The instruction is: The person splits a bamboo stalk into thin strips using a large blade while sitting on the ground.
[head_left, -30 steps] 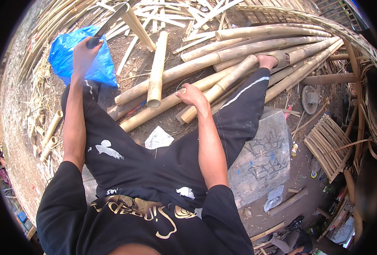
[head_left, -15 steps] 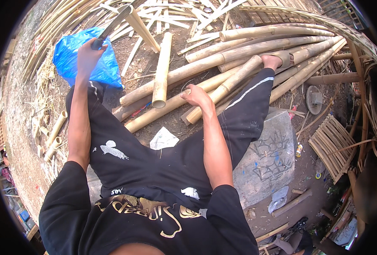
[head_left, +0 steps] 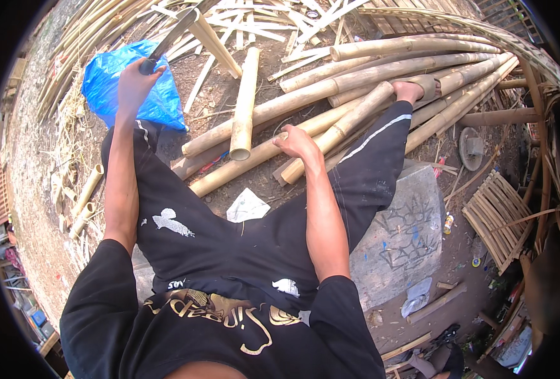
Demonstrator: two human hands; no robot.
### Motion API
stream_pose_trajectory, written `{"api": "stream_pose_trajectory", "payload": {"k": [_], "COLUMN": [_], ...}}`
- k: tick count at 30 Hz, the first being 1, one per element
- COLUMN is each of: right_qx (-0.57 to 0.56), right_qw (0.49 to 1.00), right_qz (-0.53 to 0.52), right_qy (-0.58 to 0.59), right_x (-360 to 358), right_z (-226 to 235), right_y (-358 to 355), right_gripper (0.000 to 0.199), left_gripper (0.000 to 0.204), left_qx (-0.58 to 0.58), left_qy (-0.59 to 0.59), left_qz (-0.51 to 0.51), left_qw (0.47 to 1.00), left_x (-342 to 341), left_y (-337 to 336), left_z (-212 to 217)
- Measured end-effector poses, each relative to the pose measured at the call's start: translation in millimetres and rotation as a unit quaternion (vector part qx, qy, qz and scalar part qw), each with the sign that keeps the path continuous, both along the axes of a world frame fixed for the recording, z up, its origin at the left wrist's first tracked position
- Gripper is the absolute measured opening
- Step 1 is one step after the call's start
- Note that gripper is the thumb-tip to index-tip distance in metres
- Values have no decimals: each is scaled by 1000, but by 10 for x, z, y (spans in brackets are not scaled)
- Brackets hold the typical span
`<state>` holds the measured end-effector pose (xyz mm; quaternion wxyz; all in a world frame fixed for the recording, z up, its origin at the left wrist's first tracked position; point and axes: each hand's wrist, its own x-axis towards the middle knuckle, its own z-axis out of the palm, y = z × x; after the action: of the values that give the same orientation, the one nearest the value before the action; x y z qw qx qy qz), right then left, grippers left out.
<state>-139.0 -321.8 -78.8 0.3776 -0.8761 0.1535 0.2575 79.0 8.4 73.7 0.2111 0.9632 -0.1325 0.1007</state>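
Observation:
My left hand is closed round the dark handle of a machete, out at the upper left above a blue plastic sheet. The blade slants up and right, its far part meeting the top of a split bamboo piece that leans beside it. My right hand lies over a bamboo pole, fingers curled. A small pale bit shows at its fingertips; what they hold is unclear. Between my hands, a cut bamboo tube stands tilted with its open end toward me.
Long bamboo poles lie piled at the upper right, my sandalled foot resting on them. The blue plastic sheet lies at the left. Bamboo strips litter the ground beyond. A concrete slab and a slatted bamboo panel are at the right.
Everything appears slightly farther right in the picture, as the view has shifted a little. Both hands keep nearly the same places and grips.

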Motion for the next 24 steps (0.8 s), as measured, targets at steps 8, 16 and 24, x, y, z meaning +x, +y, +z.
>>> {"api": "stream_pose_trajectory", "payload": {"k": [8,16,24], "right_qx": [12,-1,8], "right_qw": [1000,1000,1000], "right_qz": [-16,-1,-6], "right_qy": [-2,3,8], "right_x": [-18,11,8], "right_z": [-11,0,-2], "right_y": [-29,-19,-18], "right_gripper": [61,64,65], "left_gripper": [36,37,37], "left_qx": [-1,46,54], "left_qy": [-7,34,75], "left_qz": [52,95,88], "left_qw": [999,994,992], "left_x": [-73,-37,-53], "left_y": [-88,-32,-53], "left_z": [54,70,110]}}
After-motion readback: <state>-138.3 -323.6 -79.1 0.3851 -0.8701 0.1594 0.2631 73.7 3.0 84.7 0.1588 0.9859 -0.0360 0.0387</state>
